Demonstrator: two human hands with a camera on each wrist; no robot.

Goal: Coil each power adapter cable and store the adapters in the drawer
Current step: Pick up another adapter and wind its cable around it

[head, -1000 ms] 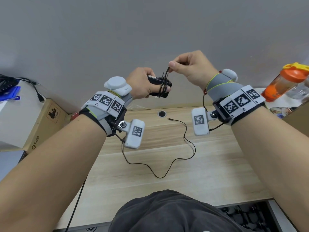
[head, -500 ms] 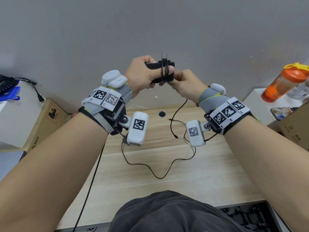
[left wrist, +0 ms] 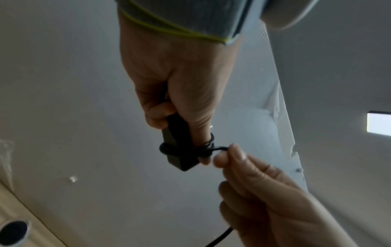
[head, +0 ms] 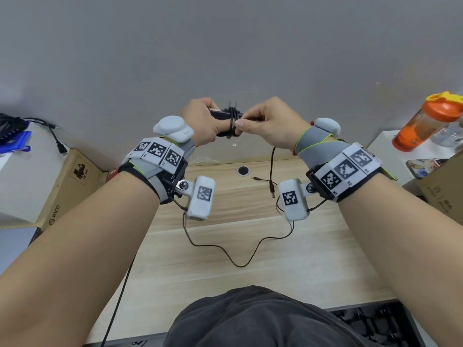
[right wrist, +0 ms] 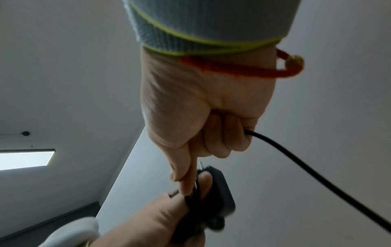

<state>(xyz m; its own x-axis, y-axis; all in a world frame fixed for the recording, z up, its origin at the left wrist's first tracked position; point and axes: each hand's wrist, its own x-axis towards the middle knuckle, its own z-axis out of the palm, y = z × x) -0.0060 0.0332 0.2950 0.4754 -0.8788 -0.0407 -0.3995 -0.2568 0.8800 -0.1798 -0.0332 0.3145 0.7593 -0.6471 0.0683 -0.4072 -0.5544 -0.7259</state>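
Observation:
My left hand grips a black power adapter raised in front of the grey wall; in the left wrist view the adapter has several turns of its thin black cable wound round it and over my thumb. My right hand pinches the cable right beside the adapter between thumb and forefinger. The free end of the cable hangs down from my right fist, its plug dangling above the desk. In the right wrist view the cable runs out of my curled fingers.
A second thin black cable lies in a loop on the wooden desk, its plug near a round grommet hole. A cardboard box stands left, an orange bottle right. A drawer shows at bottom right.
My right hand came down from above the adapter, passed under it and now pinches the cable level with it. The hanging free end has grown shorter, and its plug has lifted off the desk.

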